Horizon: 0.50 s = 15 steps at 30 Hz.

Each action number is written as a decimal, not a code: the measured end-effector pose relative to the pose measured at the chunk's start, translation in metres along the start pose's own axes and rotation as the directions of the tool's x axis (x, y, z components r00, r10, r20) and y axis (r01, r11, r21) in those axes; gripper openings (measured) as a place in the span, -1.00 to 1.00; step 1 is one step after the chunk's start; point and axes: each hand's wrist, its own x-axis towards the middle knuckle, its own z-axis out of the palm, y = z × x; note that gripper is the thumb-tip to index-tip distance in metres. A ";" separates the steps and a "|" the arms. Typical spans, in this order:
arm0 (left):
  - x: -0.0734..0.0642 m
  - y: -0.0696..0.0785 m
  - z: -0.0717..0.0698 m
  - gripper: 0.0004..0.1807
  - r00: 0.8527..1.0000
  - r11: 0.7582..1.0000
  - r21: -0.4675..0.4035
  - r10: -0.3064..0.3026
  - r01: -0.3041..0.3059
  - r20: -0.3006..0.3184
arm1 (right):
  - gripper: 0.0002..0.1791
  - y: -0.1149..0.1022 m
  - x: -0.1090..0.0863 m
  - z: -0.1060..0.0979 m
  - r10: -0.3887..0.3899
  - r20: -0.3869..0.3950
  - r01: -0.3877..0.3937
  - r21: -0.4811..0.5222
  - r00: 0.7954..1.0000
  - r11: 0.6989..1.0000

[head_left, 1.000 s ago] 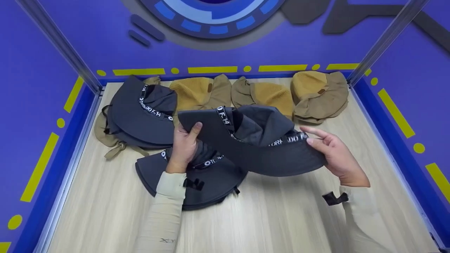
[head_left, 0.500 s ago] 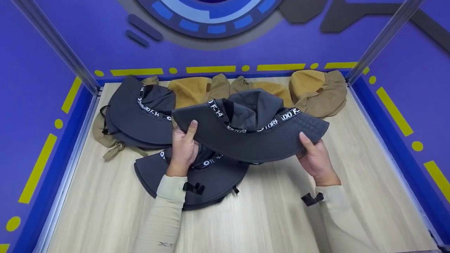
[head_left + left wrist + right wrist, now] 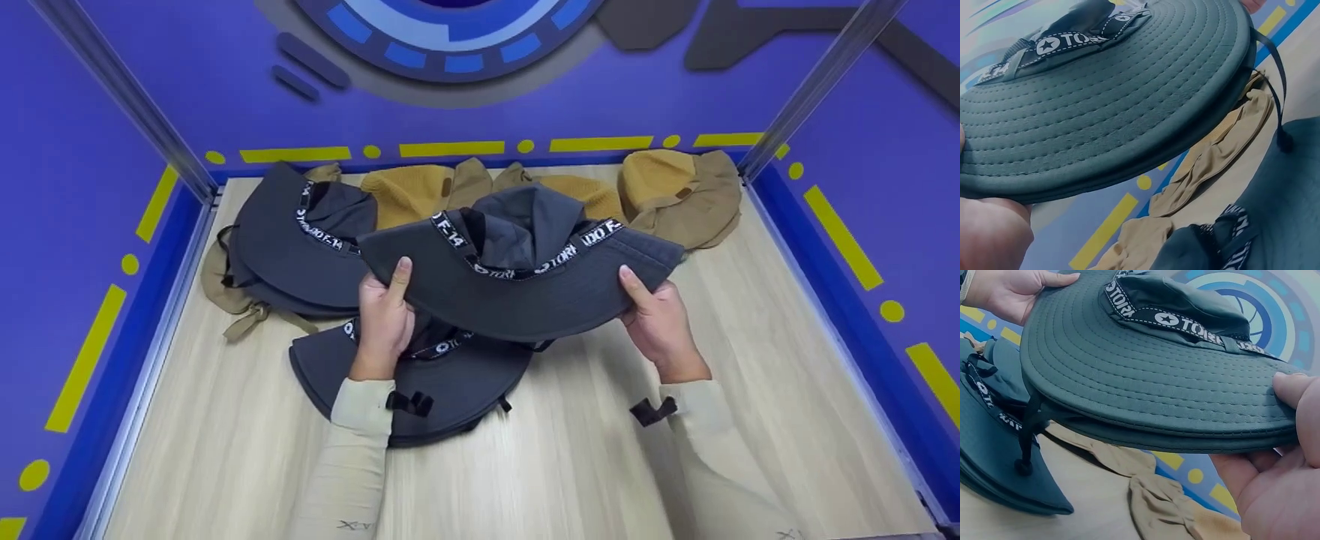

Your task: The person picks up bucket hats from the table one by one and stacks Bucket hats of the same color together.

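Observation:
A dark grey wide-brimmed hat (image 3: 517,296) with a black-and-white lettered band is held up in front of me, its brim toward me. My left hand (image 3: 386,322) pinches the left end of the brim, thumb on top. At the right end, my right hand (image 3: 664,326) grips it the same way, its fingers under the brim in the right wrist view. A black cord (image 3: 1028,433) hangs from beneath the hat. Below and left of it, another dark grey hat (image 3: 450,397) lies on the table, partly covered by my left hand and the held hat.
More dark grey hats (image 3: 292,255) overlap at the back left, with a tan hat (image 3: 225,281) showing from under them. Tan-and-mustard hats (image 3: 660,176) line the back of the wooden table (image 3: 570,457). Blue panels (image 3: 450,120) enclose the back and sides.
My right hand has moved left and inward, with its grip shifted onto the brim's outer edge. The held hat has levelled and moved slightly left and up.

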 end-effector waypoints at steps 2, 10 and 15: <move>0.001 0.004 -0.004 -0.83 0.999 0.999 0.033 0.019 -0.018 -0.028 | -0.73 0.005 0.003 0.005 0.012 -0.002 -0.012 0.013 1.000 1.000; 0.002 0.026 -0.034 -0.66 0.983 0.972 0.209 0.131 -0.102 -0.128 | -0.82 0.035 0.010 0.037 0.053 -0.060 -0.052 0.030 0.997 0.998; -0.003 0.036 -0.059 -0.62 0.969 0.943 0.314 0.176 -0.114 -0.175 | -0.80 0.059 0.009 0.048 0.083 -0.032 -0.084 -0.048 0.996 0.995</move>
